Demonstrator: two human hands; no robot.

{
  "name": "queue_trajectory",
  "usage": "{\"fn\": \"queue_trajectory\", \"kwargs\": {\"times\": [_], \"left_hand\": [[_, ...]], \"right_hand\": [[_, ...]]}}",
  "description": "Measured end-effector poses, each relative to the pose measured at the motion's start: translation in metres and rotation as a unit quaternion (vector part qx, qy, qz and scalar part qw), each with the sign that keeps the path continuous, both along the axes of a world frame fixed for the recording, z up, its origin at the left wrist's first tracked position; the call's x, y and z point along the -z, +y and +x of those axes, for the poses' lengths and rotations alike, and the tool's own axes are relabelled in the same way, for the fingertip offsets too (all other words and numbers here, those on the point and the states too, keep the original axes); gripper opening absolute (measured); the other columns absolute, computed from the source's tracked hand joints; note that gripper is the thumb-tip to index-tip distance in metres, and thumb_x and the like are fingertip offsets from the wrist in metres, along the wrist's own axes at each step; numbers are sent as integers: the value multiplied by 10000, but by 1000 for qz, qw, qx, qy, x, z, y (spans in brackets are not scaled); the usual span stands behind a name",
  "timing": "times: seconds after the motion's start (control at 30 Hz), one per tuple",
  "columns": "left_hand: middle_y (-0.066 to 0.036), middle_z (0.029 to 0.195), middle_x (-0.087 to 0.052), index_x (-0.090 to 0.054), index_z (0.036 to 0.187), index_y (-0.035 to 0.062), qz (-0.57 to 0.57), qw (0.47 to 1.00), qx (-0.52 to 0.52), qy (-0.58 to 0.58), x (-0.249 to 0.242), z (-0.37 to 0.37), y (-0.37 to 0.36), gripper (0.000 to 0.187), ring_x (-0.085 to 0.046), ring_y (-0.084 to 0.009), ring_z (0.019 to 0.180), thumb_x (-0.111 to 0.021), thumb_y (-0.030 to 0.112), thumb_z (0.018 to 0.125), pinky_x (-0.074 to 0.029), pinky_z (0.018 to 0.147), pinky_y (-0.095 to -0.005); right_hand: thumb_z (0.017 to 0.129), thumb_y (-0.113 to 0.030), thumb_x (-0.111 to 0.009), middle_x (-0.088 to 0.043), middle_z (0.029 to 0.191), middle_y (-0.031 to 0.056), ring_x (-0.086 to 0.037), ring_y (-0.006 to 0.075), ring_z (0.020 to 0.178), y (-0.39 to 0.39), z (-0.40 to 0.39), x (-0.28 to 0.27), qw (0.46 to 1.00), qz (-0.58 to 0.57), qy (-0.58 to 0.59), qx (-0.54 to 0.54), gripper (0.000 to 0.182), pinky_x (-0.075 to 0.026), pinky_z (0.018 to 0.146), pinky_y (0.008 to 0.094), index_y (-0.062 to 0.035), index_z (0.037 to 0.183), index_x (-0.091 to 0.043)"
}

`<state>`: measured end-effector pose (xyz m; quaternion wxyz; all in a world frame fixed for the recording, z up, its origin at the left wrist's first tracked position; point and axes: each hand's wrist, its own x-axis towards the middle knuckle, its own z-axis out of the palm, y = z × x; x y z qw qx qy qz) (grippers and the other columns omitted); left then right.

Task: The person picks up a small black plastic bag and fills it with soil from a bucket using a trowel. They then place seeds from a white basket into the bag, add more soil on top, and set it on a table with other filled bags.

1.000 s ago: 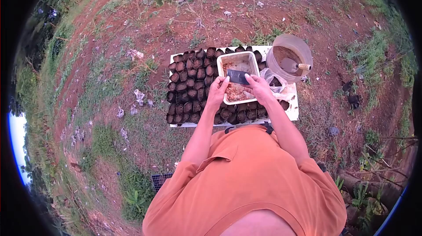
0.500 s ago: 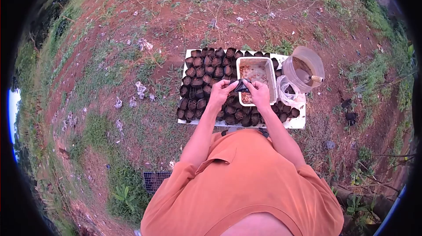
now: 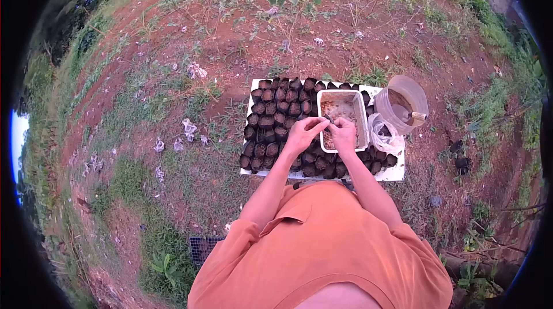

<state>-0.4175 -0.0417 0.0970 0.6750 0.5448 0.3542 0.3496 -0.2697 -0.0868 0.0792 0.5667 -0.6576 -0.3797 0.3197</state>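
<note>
My left hand (image 3: 304,134) and my right hand (image 3: 344,135) meet over the near left part of a white plastic basket (image 3: 367,130). Both sets of fingers are pinched together on a small black plastic bag (image 3: 328,118), mostly hidden by the fingers. Inside the basket lie reddish-brown bits and whitish material, too small to name. Under and left of my hands, rows of black bags filled with brown soil (image 3: 266,120) stand close together on a white board (image 3: 247,172).
A clear plastic tub (image 3: 416,97) with a handled tool (image 3: 419,116) in it stands right of the basket. A clear plastic bag (image 3: 392,145) holding something dark sits nearer me. Around the board are soil, grass and scattered plastic scraps (image 3: 189,129).
The black bag was stretched visibly between my hands; now it is bunched at my fingertips, mostly covered. My fingers have come closer together. The whole view has shifted slightly.
</note>
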Motion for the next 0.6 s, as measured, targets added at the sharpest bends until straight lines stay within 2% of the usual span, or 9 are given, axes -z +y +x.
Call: {"fn": "queue_trajectory", "kwargs": {"times": [0.03,0.07,0.1,0.2,0.37,0.43,0.5,0.57,0.6], "left_hand": [[-7,952,-700,-697,1073,10,-24,999,30,-14,0,-1,2,291,-607,-54,844,-720,247,906,-481,755,-209],[-29,974,-695,-680,1094,-7,-17,999,33,-34,1,1,2,310,-630,-76,864,-713,241,911,-503,778,-226],[-29,974,-695,-680,1094,-7,-16,999,35,-32,1,-1,3,310,-630,-76,864,-713,241,911,-503,778,-226],[-49,975,-692,-667,1075,-19,-47,998,-18,-45,-2,-1,9,280,-659,-110,892,-690,219,928,-526,842,-255],[-110,979,-712,-635,1061,-42,6,999,-35,24,-8,-7,17,266,-691,-149,906,-694,175,919,-541,846,-269],[-105,956,-714,-640,1051,-31,-8,999,-48,15,-2,-6,23,258,-691,-151,907,-698,181,916,-543,849,-266],[-59,919,-708,-664,1009,-7,-13,999,-45,-18,0,-6,25,213,-670,-106,850,-700,181,917,-532,802,-234],[-1,874,-689,-683,938,9,64,993,-92,31,-3,-9,24,170,-621,-55,776,-700,177,917,-499,730,-206],[36,828,-667,-691,901,24,95,986,-120,59,0,-10,24,152,-569,-22,725,-706,176,912,-459,674,-194]], "right_hand": [[864,-203,-771,-536,585,-42,-475,34,522,3,-4,-3,997,4,76,-22,390,-412,494,218,-65,607,-511],[910,-195,-718,-604,660,-27,-517,31,565,4,-5,-5,989,9,136,-56,283,-427,521,202,-47,699,-601],[910,-195,-718,-604,660,-27,-517,31,565,7,-5,-1,989,11,138,-54,283,-427,521,202,-47,699,-601],[971,-166,-624,-682,818,-15,-590,33,706,9,3,-2,972,15,173,-155,152,-436,620,178,-32,954,-693],[997,-131,-563,-708,889,18,-653,64,805,16,8,-6,974,-9,105,-199,171,-484,678,228,-15,1021,-685],[997,-126,-562,-708,893,24,-662,83,814,18,6,-20,973,-34,14,-227,182,-499,709,241,16,1025,-672],[990,-134,-575,-706,877,27,-665,95,812,19,4,-22,974,-42,29,-221,185,-499,723,241,25,1005,-669],[992,-165,-584,-697,801,-9,-603,51,701,24,5,-3,983,11,-11,-181,191,-467,614,238,-4,985,-686],[992,-165,-584,-697,801,-9,-603,51,701,22,5,-6,983,6,-10,-184,191,-467,614,238,-4,985,-686]]}}
